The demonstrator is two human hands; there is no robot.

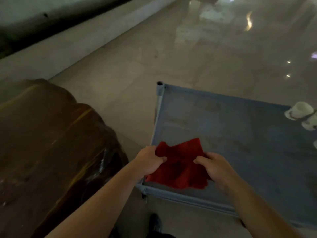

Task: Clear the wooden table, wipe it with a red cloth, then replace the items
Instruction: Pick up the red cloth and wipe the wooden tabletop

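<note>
A red cloth [180,164] is held between both my hands over the near left corner of a grey-blue fabric-topped stand [240,145]. My left hand [151,160] grips the cloth's left edge and my right hand [216,167] pinches its right side. The cloth hangs crumpled, partly spread. The dark wooden table [48,143] with an uneven edge lies to my left; its visible top carries no items. White cups and saucers [301,115] sit at the far right edge of the grey stand.
Shiny beige tiled floor [171,57] stretches ahead, with a gap between the wooden table and the grey stand. A pale raised ledge [68,43] runs along the upper left. My dark shoe [155,222] shows at the bottom.
</note>
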